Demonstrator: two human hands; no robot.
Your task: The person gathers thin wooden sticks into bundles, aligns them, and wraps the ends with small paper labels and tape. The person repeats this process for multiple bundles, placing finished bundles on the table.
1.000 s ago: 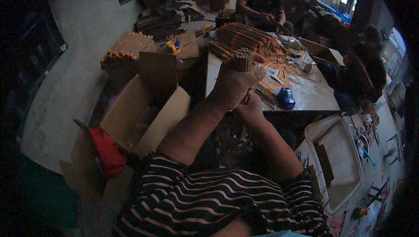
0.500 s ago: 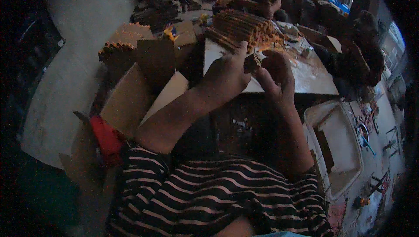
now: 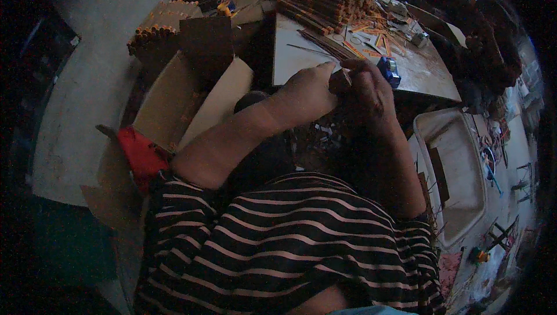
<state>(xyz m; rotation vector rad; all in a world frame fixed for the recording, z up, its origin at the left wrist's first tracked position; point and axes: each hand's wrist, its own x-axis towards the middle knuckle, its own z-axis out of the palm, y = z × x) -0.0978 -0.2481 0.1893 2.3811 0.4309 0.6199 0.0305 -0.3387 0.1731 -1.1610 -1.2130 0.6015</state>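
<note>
Compared with half a second ago, both hands and the bundle they share have drawn back toward the table's near edge, and the right fingers have bent in closer. At far left lies a red cloth (image 3: 142,152); just right of it, an open cardboard box (image 3: 217,100) stands beside the table (image 3: 285,62). The left hand (image 3: 310,87) is wrapped around the bundle. Behind, a pile of brown sticks (image 3: 328,2) lies on the tabletop. The dark bundle (image 3: 340,82) sits between the hands; only a short piece shows, facing right, and its long axis is too covered to tell. The right hand (image 3: 371,87) curls at its right side; whether it grips, I cannot tell. Rightmost are a blue tape dispenser (image 3: 390,72) and a pale tub (image 3: 469,199).
</note>
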